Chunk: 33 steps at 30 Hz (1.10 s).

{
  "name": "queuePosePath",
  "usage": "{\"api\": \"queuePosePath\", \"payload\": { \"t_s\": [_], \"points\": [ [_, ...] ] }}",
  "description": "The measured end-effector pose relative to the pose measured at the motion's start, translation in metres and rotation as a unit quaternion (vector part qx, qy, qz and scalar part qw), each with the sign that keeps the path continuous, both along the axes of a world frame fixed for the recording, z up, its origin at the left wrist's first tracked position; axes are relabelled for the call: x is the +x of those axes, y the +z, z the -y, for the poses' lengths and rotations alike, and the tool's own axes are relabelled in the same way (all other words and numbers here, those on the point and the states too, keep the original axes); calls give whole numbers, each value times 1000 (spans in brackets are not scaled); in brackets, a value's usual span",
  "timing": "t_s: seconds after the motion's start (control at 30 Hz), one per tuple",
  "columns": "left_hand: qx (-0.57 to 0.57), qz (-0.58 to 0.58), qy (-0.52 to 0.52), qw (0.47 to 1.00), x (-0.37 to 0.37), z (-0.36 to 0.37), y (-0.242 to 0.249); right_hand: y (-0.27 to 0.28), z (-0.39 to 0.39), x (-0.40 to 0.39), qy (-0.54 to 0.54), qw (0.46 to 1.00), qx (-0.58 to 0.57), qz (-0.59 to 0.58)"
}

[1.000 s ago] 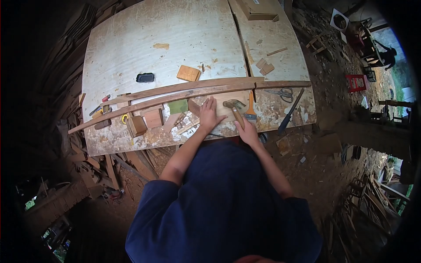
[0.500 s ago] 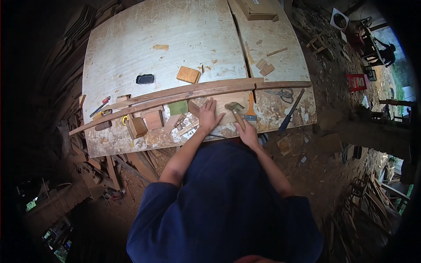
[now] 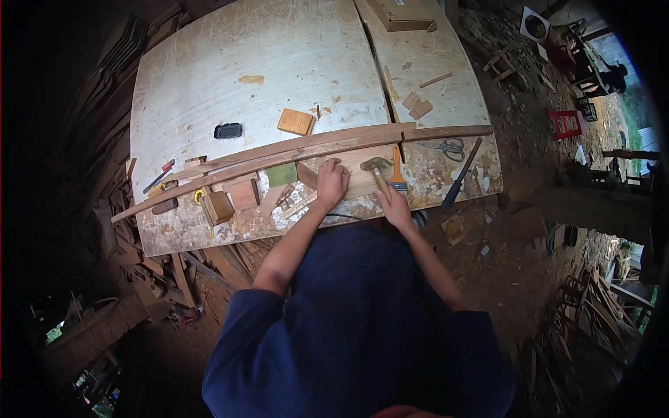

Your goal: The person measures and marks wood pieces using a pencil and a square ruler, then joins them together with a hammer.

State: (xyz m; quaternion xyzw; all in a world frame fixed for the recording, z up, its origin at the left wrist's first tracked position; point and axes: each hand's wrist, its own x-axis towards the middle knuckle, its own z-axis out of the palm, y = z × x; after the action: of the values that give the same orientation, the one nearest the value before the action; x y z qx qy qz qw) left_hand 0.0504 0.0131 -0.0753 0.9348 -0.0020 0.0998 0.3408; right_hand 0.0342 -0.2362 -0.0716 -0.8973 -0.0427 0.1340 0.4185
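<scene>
My right hand (image 3: 395, 210) is wrapped round the wooden handle of a hammer (image 3: 381, 180). The hammer's head is over the right part of a pale wooden board (image 3: 361, 182) lying near the table's front edge. On the board's left part rests my left hand (image 3: 332, 184), its fingers curled in; what they pinch, if anything, is too small to make out. A paintbrush (image 3: 397, 171) with an orange handle lies just right of the hammer. Left of my left hand are a brown wood block (image 3: 306, 175) and a green square piece (image 3: 281, 175).
Long wooden strips (image 3: 293, 148) cross the worktable (image 3: 195, 90) behind the board. Scissors (image 3: 446, 147) and a dark-handled tool (image 3: 462, 174) lie right. Wood blocks (image 3: 244, 194), a tape measure (image 3: 199, 196) and a black tray (image 3: 228, 130) are left. A cardboard box (image 3: 404, 15) stands at the back.
My left hand has gone from lying flat with fingers stretched to curled fingers on the board. The hammer's head has shifted slightly to the right and turned in my right hand.
</scene>
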Motion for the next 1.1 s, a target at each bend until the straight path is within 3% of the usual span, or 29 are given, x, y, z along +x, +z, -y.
{"api": "queuePosePath", "payload": {
  "t_s": [0.23, 0.43, 0.57, 0.77, 1.1],
  "points": [
    [-12, -29, -6, 999, 6, -16, 3, 0, 4, 3, -6, 999, 17, -47],
    [-90, -35, 106, 990, 8, -14, -1, -2, 7, 4, -8, 998, 31, -61],
    [-68, -84, 122, 987, 20, -11, -7, 5, 7, 6, -14, 995, 49, -86],
    [-68, -189, 195, 960, 45, 8, -6, -1, 7, 3, -19, 999, 38, -16],
    [-119, -211, 314, 918, 59, 25, -23, 0, 7, 2, -22, 999, 32, -1]
  ]
}}
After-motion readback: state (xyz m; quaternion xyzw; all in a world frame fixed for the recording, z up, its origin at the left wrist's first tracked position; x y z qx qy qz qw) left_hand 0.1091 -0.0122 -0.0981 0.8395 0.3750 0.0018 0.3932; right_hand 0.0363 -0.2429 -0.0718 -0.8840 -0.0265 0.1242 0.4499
